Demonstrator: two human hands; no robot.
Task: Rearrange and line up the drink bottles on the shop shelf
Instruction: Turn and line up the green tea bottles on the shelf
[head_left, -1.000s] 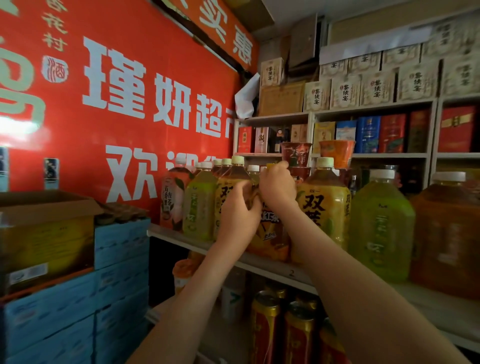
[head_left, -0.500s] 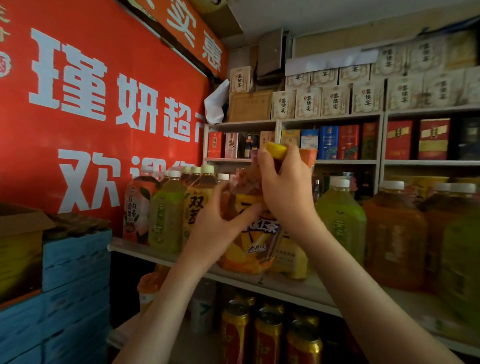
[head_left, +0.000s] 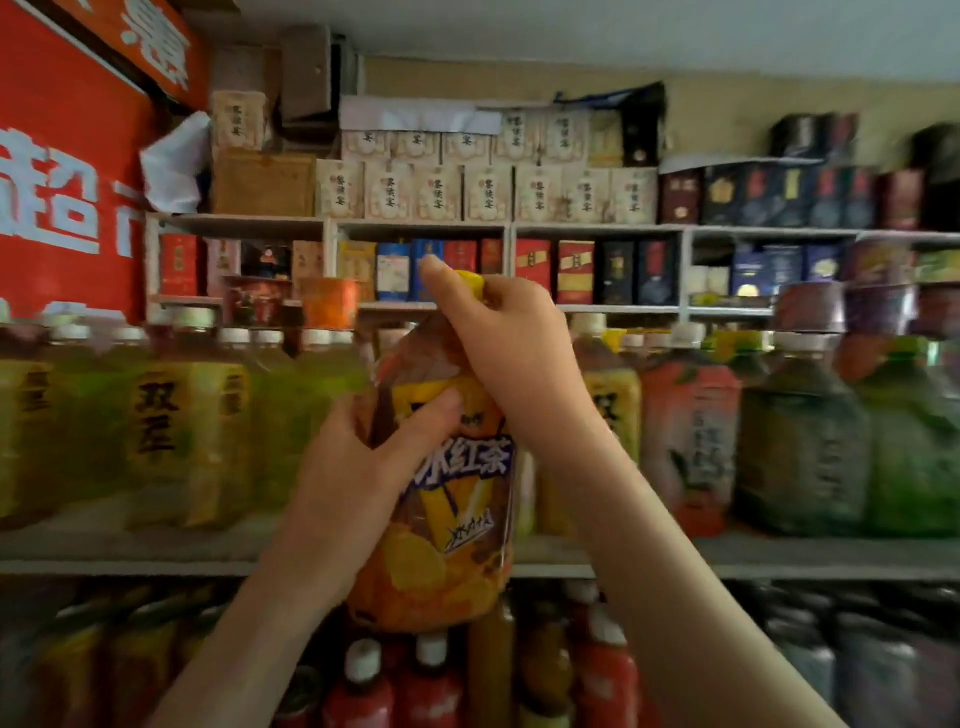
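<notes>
Lifted off shelf (head_left: 130, 551), bottle (head_left: 447, 519) held: left hand (head_left: 353, 478) round body, right hand (head_left: 514, 353) gripping cap (head_left: 470, 283).

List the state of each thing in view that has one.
Iced tea bottle: capped, held off the shelf, in front of its edge.
Left hand: grips the bottle's body.
Right hand: grips its neck.
Shelf bottles: upright, capped, in a row.

The bottle (head_left: 457, 519) now off the shelf (head_left: 130, 553)

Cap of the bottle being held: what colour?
Yellow; the cap of the bottle shows above the right hand in the head view.
</notes>
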